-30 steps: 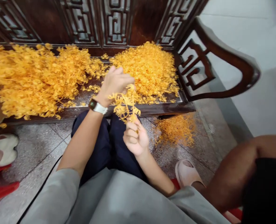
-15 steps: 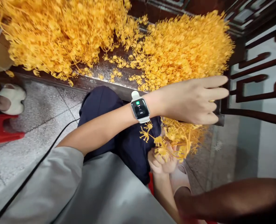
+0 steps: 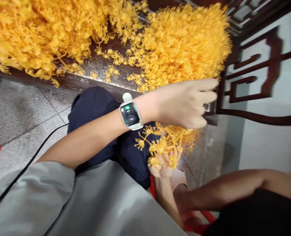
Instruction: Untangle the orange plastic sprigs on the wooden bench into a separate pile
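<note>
Left hand: the bare left hand (image 3: 182,103) stretches across to the person's right, back upward, fingers reaching out with gaps between them; its palm is turned away and the view is a little blurred, so I cannot tell whether it grips anything

Right hand: the bare right hand (image 3: 161,170) is lower, beyond the person's right knee, closed round a loose bunch of yellow sprigs with thin stems and spidery flower heads (image 3: 160,144)

Sprigs: the bunch sprays up from that fist, one stem poking out over the dark navy trousers (image 3: 93,108), its upper part just below the left hand

Wooden bench: the dark brown bench (image 3: 123,82) bears a large yellow heap of stemmed sprigs (image 3: 37,36) at left and a dense yellow mound of flower heads (image 3: 182,46) at right, loose heads scattered between

Left wrist: a square black-faced watch with a pale strap (image 3: 130,114), screen lit

Nearby person: a bent bare limb (image 3: 234,190) beside black clothing (image 3: 260,213) at lower right
</note>
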A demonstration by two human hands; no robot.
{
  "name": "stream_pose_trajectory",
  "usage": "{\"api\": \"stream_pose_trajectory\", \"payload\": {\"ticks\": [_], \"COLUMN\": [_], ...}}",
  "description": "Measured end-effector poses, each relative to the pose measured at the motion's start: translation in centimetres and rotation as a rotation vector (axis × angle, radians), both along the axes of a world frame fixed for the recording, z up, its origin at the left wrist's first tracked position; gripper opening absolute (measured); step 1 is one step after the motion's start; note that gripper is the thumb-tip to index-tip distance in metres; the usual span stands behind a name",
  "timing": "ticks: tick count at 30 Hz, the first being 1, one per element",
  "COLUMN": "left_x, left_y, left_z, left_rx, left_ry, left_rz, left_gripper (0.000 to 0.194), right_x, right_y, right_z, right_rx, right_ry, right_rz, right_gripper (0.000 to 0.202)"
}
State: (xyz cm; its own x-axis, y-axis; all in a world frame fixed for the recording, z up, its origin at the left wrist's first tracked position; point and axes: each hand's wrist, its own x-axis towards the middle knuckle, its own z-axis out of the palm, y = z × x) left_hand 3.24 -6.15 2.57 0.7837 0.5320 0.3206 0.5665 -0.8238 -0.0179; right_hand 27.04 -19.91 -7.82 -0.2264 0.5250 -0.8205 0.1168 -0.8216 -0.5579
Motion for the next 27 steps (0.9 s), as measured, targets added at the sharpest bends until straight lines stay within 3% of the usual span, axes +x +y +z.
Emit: {"api": "stream_pose_trajectory", "payload": {"ticks": [1, 3, 5, 8, 12, 14, 16, 18, 20, 24, 25, 27], "left_x": [-0.2, -0.6, -0.7, -0.7, -0.6, -0.4, 0.0, 0.6, 0.9, -1.3, -2.5, -5.0], "left_y": [0.0, 0.2, 0.4, 0.7, 0.2, -0.2, -0.5, -0.7, -0.6, 0.2, 0.6, 1.5], "left_z": [0.0, -0.3, -0.7, -1.2, -0.9, -0.3, 0.3, 0.8, 1.1, 0.9, 0.7, 0.1], "left_rx": [-0.005, 0.036, 0.154, 0.36, 0.447, 0.456, 0.462, 0.458, 0.453, 0.479, 0.476, 0.413], "left_ry": [-0.021, -0.077, -0.14, -0.2, -0.21, -0.216, -0.216, -0.211, -0.215, -0.327, -0.371, -0.425], "left_rz": [0.023, 0.058, 0.063, 0.029, 0.0, -0.011, -0.028, -0.04, -0.048, 0.021, 0.08, 0.238], "left_gripper": [0.051, 0.051, 0.044, 0.033, 0.03, 0.03, 0.029, 0.028, 0.029, 0.03, 0.027, 0.022], "right_x": [0.6, 2.0, 3.7, 5.7, 8.1, 9.1, 9.9, 10.1, 10.2, 9.8, 9.5, 8.2], "right_y": [0.2, 0.9, 2.0, 4.1, 6.8, 7.4, 7.6, 8.0, 9.5, 15.9, 17.6, 20.3], "right_z": [0.4, 0.9, 1.2, 1.6, 3.9, 5.4, 6.4, 6.5, 5.9, 4.1, 3.8, 3.6], "right_rx": [0.099, 0.451, 0.799, 1.181, 1.653, 1.785, 1.821, 1.757, 1.647, 1.449, 1.381, 1.294], "right_ry": [0.021, -0.026, -0.076, -0.255, -0.619, -0.699, -0.737, -0.766, -0.791, -0.603, -0.506, -0.367], "right_rz": [-0.016, -0.113, -0.094, 0.117, 0.49, 0.564, 0.542, 0.435, 0.188, -0.602, -0.708, -0.725], "right_gripper": [0.061, 0.061, 0.054, 0.046, 0.034, 0.032, 0.034, 0.039, 0.045, 0.058, 0.061, 0.064]}}
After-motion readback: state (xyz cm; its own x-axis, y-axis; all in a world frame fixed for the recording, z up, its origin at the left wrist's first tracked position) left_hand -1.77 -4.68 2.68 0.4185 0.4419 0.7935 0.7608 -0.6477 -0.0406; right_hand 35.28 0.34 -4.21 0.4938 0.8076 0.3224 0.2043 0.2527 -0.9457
